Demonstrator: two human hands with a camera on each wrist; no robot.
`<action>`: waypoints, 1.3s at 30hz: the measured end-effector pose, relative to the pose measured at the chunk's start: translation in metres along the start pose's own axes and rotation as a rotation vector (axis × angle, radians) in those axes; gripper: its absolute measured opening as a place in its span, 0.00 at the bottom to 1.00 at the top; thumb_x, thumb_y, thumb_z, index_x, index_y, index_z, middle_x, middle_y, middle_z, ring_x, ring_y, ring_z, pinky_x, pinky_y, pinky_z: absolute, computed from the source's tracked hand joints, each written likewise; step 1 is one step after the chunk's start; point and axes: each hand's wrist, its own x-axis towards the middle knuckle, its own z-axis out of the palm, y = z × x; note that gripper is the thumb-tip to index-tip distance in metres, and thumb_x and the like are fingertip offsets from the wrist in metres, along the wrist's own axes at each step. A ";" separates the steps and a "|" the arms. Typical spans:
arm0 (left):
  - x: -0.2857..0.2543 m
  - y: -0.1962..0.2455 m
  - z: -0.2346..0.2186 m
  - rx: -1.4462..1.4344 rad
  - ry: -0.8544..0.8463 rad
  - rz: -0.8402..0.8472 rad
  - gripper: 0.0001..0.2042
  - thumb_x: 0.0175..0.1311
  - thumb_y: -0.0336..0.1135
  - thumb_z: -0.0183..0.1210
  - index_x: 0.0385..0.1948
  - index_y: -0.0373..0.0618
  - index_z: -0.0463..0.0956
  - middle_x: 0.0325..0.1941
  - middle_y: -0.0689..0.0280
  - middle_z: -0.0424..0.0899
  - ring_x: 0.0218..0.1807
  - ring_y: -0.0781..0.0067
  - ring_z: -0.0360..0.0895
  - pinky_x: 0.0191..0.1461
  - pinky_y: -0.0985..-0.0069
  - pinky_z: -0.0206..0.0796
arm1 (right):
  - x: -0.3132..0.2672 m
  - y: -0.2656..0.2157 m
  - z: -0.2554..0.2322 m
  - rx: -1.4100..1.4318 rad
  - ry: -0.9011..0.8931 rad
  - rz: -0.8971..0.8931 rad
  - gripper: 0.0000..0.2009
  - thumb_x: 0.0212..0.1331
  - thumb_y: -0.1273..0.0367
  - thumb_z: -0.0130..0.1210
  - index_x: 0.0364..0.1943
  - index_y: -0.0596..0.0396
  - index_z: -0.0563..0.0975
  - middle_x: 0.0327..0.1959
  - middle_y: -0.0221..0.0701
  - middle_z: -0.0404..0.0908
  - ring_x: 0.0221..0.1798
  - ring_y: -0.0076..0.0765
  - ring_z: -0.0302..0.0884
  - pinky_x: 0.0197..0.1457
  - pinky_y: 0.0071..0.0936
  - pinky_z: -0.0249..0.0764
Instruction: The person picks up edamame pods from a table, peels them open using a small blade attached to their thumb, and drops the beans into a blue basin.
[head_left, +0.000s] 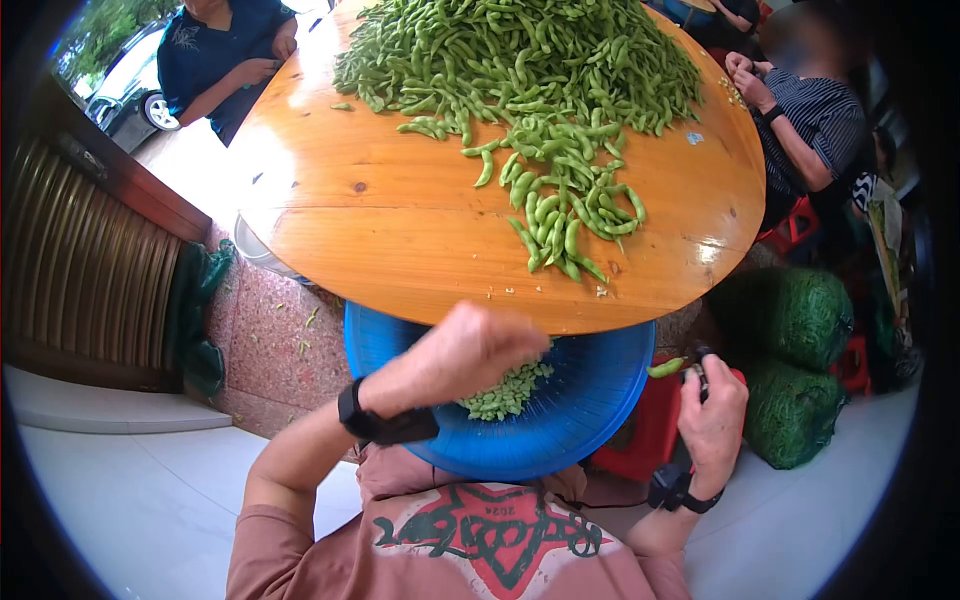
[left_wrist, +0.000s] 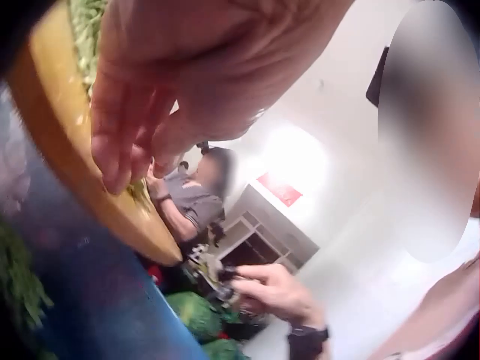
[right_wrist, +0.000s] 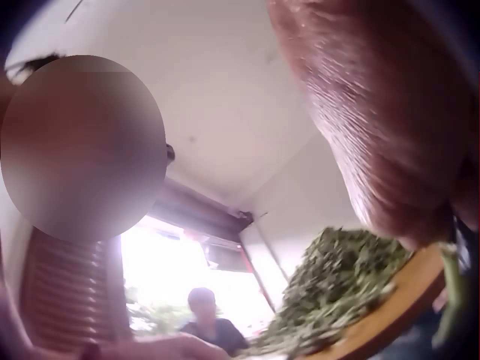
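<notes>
Over the blue basin (head_left: 610, 400) my left hand (head_left: 465, 345) is blurred, its fingers pointing right. In the left wrist view its fingers (left_wrist: 116, 161) bend down with the thumb near them, and some green shows right at the fingertips; I cannot tell if they hold it. Shelled green beans (head_left: 500, 398) lie in the basin below. To the right of the basin, my right hand (head_left: 715, 410) grips a small dark tool (head_left: 700, 372), partly hidden by the fingers. A green soybean pod (head_left: 665, 368) sticks out leftward from that hand.
A wooden table (head_left: 380, 250) bears a large heap of soybean pods (head_left: 520, 60), with a smaller group (head_left: 560, 215) nearer me. People sit at the left (head_left: 215, 60) and right (head_left: 815, 120). Green net sacks (head_left: 795, 410) and a red stool (head_left: 645, 430) stand right.
</notes>
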 end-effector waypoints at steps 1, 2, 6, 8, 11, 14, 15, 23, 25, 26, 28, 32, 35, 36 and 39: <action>0.015 -0.001 -0.011 0.187 0.070 0.020 0.13 0.62 0.24 0.57 0.49 0.41 0.79 0.38 0.57 0.85 0.40 0.54 0.83 0.43 0.64 0.76 | 0.001 0.002 -0.004 0.024 0.015 0.050 0.05 0.56 0.79 0.52 0.37 0.65 0.75 0.29 0.50 0.76 0.33 0.60 0.76 0.37 0.46 0.70; 0.030 -0.004 -0.021 0.374 0.141 0.040 0.13 0.60 0.24 0.57 0.47 0.41 0.80 0.37 0.56 0.83 0.39 0.52 0.82 0.44 0.63 0.76 | 0.002 0.003 -0.007 0.048 0.031 0.101 0.06 0.56 0.79 0.52 0.37 0.66 0.75 0.29 0.50 0.76 0.34 0.61 0.76 0.37 0.47 0.70; 0.069 -0.036 -0.037 0.565 0.251 0.007 0.10 0.60 0.26 0.58 0.42 0.43 0.81 0.41 0.56 0.76 0.40 0.51 0.78 0.47 0.61 0.73 | 0.008 -0.015 0.002 0.135 0.071 0.038 0.05 0.57 0.79 0.52 0.36 0.65 0.75 0.29 0.49 0.77 0.32 0.61 0.76 0.36 0.46 0.70; 0.075 -0.037 -0.039 0.665 0.221 -0.021 0.10 0.59 0.28 0.60 0.42 0.45 0.81 0.40 0.56 0.76 0.41 0.53 0.79 0.46 0.62 0.73 | 0.010 -0.027 0.015 0.234 0.084 0.007 0.03 0.57 0.79 0.52 0.35 0.64 0.74 0.28 0.48 0.77 0.32 0.60 0.76 0.36 0.46 0.71; 0.071 -0.046 -0.042 0.580 0.242 0.009 0.10 0.58 0.28 0.62 0.42 0.46 0.82 0.39 0.56 0.78 0.40 0.53 0.79 0.46 0.63 0.73 | 0.017 -0.050 0.029 0.400 0.029 -0.048 0.02 0.58 0.78 0.53 0.33 0.63 0.74 0.27 0.45 0.77 0.30 0.55 0.77 0.34 0.40 0.72; 0.055 -0.027 -0.041 0.339 0.188 -0.066 0.07 0.61 0.29 0.63 0.40 0.44 0.81 0.34 0.62 0.81 0.35 0.65 0.80 0.40 0.71 0.73 | 0.022 -0.064 0.053 0.633 -0.054 0.007 0.08 0.60 0.77 0.53 0.42 0.62 0.79 0.24 0.43 0.76 0.25 0.44 0.77 0.32 0.35 0.72; 0.048 -0.020 -0.036 0.338 0.178 -0.064 0.07 0.61 0.29 0.63 0.40 0.44 0.81 0.34 0.62 0.81 0.35 0.65 0.80 0.40 0.71 0.73 | 0.022 -0.064 0.063 0.759 -0.149 0.085 0.12 0.61 0.76 0.54 0.47 0.61 0.80 0.20 0.37 0.75 0.22 0.28 0.73 0.28 0.28 0.70; -0.007 0.009 0.013 -0.722 0.184 -0.447 0.05 0.69 0.31 0.61 0.39 0.40 0.79 0.27 0.74 0.78 0.28 0.87 0.72 0.30 0.86 0.66 | 0.021 -0.092 0.074 1.615 -0.488 0.405 0.06 0.70 0.73 0.52 0.43 0.64 0.75 0.22 0.19 0.66 0.21 0.13 0.62 0.21 0.15 0.57; -0.011 0.005 0.024 -0.593 0.266 -0.401 0.04 0.68 0.30 0.62 0.38 0.40 0.78 0.26 0.74 0.78 0.28 0.88 0.72 0.31 0.85 0.67 | 0.020 -0.091 0.074 1.621 -0.496 0.421 0.05 0.69 0.74 0.53 0.41 0.63 0.75 0.22 0.19 0.66 0.21 0.12 0.62 0.21 0.15 0.57; -0.012 0.004 0.025 -0.595 0.266 -0.402 0.04 0.68 0.30 0.62 0.38 0.40 0.78 0.26 0.74 0.78 0.28 0.88 0.72 0.31 0.85 0.67 | 0.019 -0.089 0.076 1.593 -0.520 0.412 0.05 0.69 0.74 0.52 0.41 0.63 0.75 0.22 0.19 0.66 0.21 0.12 0.61 0.21 0.15 0.57; -0.013 0.007 0.026 -0.450 0.247 -0.398 0.04 0.68 0.29 0.62 0.38 0.39 0.78 0.26 0.74 0.77 0.28 0.88 0.71 0.32 0.85 0.68 | 0.018 -0.086 0.076 1.564 -0.543 0.404 0.05 0.69 0.73 0.52 0.41 0.63 0.75 0.22 0.19 0.66 0.22 0.12 0.61 0.21 0.15 0.57; -0.017 0.007 0.029 -0.237 0.253 -0.235 0.04 0.69 0.30 0.60 0.37 0.40 0.78 0.26 0.71 0.79 0.26 0.86 0.73 0.29 0.84 0.66 | 0.015 -0.080 0.077 1.550 -0.567 0.380 0.05 0.69 0.74 0.52 0.41 0.63 0.76 0.22 0.19 0.66 0.21 0.12 0.60 0.21 0.15 0.55; -0.021 0.004 0.033 -1.320 0.048 -0.458 0.07 0.71 0.35 0.58 0.37 0.42 0.76 0.27 0.66 0.79 0.24 0.79 0.74 0.24 0.83 0.62 | 0.017 -0.073 0.068 1.669 -0.654 0.386 0.04 0.69 0.74 0.53 0.41 0.62 0.77 0.23 0.19 0.67 0.21 0.11 0.60 0.21 0.14 0.54; -0.024 0.002 0.041 -1.517 0.000 -0.417 0.08 0.71 0.37 0.58 0.37 0.42 0.76 0.28 0.65 0.80 0.23 0.77 0.74 0.23 0.82 0.61 | 0.017 -0.070 0.065 1.779 -0.733 0.416 0.04 0.68 0.75 0.53 0.41 0.62 0.77 0.24 0.19 0.68 0.21 0.11 0.60 0.21 0.14 0.54; -0.028 -0.003 0.048 -1.518 -0.014 -0.435 0.09 0.72 0.39 0.58 0.38 0.43 0.75 0.28 0.65 0.80 0.24 0.76 0.75 0.24 0.82 0.63 | 0.012 -0.062 0.074 1.729 -0.753 0.408 0.03 0.67 0.76 0.54 0.40 0.61 0.77 0.26 0.21 0.70 0.22 0.14 0.61 0.22 0.16 0.56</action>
